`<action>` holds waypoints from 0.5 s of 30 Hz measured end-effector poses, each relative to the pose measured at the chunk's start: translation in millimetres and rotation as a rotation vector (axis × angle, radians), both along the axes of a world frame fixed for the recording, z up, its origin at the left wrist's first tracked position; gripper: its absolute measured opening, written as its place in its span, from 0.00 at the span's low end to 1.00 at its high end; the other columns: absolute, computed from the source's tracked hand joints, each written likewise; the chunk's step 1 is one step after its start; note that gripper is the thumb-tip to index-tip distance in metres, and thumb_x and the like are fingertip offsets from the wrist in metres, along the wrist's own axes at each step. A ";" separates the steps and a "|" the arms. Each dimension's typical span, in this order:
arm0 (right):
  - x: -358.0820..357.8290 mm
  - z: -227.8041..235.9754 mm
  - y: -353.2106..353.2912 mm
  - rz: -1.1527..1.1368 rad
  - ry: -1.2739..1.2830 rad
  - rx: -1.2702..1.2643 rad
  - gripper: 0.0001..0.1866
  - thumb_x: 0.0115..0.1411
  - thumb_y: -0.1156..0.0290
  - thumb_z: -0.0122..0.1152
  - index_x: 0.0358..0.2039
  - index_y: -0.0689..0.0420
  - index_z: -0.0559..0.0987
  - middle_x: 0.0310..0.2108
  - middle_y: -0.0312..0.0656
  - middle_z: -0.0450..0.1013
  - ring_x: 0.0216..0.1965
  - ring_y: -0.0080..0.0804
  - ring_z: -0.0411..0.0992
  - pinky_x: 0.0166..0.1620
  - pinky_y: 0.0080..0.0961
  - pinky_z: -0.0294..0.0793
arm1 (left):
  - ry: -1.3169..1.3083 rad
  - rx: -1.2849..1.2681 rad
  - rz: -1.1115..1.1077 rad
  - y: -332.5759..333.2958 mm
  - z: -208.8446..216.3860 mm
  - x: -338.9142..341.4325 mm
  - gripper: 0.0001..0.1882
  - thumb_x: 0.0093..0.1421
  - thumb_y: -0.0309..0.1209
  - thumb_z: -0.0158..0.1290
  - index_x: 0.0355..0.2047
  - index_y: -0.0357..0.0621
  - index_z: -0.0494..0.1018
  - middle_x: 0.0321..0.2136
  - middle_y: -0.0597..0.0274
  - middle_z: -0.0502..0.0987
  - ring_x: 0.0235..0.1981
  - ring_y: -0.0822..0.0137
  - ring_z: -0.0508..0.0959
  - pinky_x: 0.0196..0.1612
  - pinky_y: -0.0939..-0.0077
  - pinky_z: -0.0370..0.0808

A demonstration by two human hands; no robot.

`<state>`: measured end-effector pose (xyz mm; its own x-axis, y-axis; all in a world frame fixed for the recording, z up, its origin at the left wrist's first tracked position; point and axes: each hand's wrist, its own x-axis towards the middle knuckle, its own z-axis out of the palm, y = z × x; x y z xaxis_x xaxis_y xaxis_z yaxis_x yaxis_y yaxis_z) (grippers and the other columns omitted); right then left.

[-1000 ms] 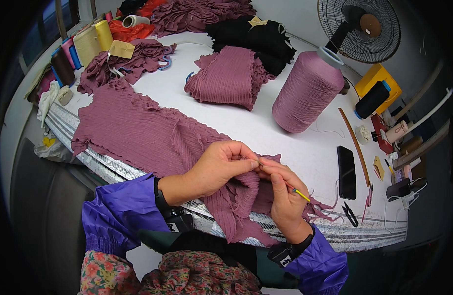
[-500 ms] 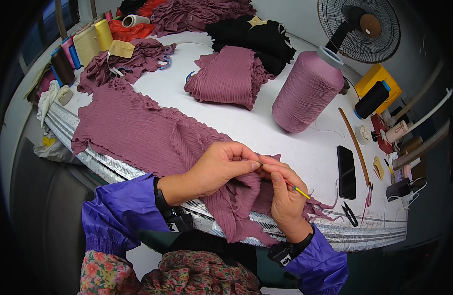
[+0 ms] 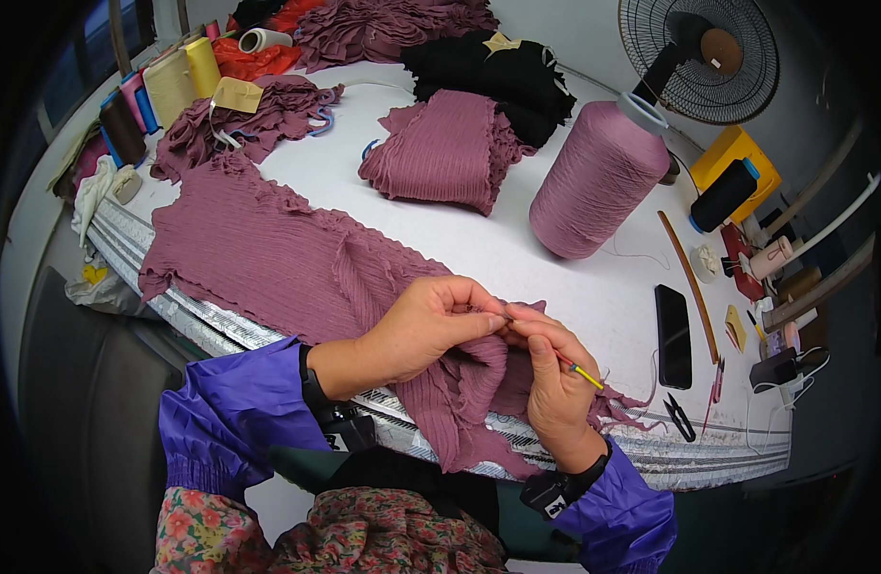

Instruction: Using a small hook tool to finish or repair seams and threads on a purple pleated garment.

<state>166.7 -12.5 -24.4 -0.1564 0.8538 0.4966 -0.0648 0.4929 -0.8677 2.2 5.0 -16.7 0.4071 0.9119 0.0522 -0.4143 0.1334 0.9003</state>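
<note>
A mauve ribbed knit piece lies across the near part of the table, its lower end bunched beneath my hands and hanging over the edge. My left hand is closed, with thumb and index finger pinching the knit's edge. Fingertip to fingertip with it, my right hand is closed around a thin yellow-handled tool. The handle's end sticks out past the index finger; the tip is hidden among the fingertips, so its exact kind does not show. Loose mauve yarn ends trail to the right of my right hand.
A large mauve yarn cone stands beyond my hands, beside a folded mauve knit and black knits. To the right lie a phone, black thread snips and a wooden stick. A fan stands behind.
Both hands keep almost the same place and grip. The yellow handle has shifted very slightly in my right hand; everything else looks unchanged.
</note>
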 end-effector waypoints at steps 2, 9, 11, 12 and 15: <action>-0.6 0.0 -0.7 -0.009 0.001 -0.001 0.07 0.55 0.79 0.47 0.33 0.65 0.73 0.36 0.46 0.71 0.37 0.30 0.69 0.41 0.20 0.68 | 0.005 0.004 0.002 -0.6 0.3 -0.7 0.06 0.53 0.20 0.48 0.32 0.35 0.69 0.30 0.61 0.72 0.33 0.76 0.72 0.38 0.87 0.69; -1.3 0.4 -1.7 -0.035 -0.027 0.033 0.06 0.54 0.80 0.49 0.32 0.65 0.73 0.36 0.47 0.71 0.37 0.32 0.70 0.41 0.21 0.68 | -0.003 0.026 0.006 -1.0 0.4 -0.2 0.05 0.53 0.21 0.48 0.32 0.35 0.69 0.30 0.62 0.72 0.33 0.76 0.72 0.37 0.87 0.69; -1.2 -0.2 -1.1 -0.039 -0.039 0.056 0.06 0.53 0.80 0.50 0.31 0.65 0.74 0.36 0.47 0.71 0.37 0.33 0.70 0.41 0.21 0.68 | -0.008 0.027 0.004 -1.0 0.4 -0.1 0.05 0.53 0.21 0.49 0.31 0.35 0.69 0.30 0.62 0.72 0.33 0.77 0.72 0.37 0.87 0.68; -1.0 -0.3 -0.9 -0.039 -0.039 0.056 0.06 0.53 0.80 0.50 0.31 0.65 0.74 0.36 0.47 0.71 0.37 0.33 0.70 0.41 0.21 0.68 | -0.005 0.025 0.006 -1.0 0.5 -0.2 0.05 0.53 0.21 0.49 0.31 0.35 0.69 0.30 0.62 0.72 0.33 0.77 0.72 0.37 0.87 0.68; -0.6 -0.2 -0.7 -0.046 -0.056 0.070 0.06 0.53 0.80 0.51 0.31 0.65 0.74 0.36 0.47 0.71 0.37 0.33 0.70 0.41 0.21 0.68 | 0.000 0.023 0.010 -0.7 -0.3 -0.2 0.05 0.53 0.21 0.49 0.31 0.36 0.69 0.30 0.62 0.72 0.33 0.77 0.71 0.37 0.87 0.68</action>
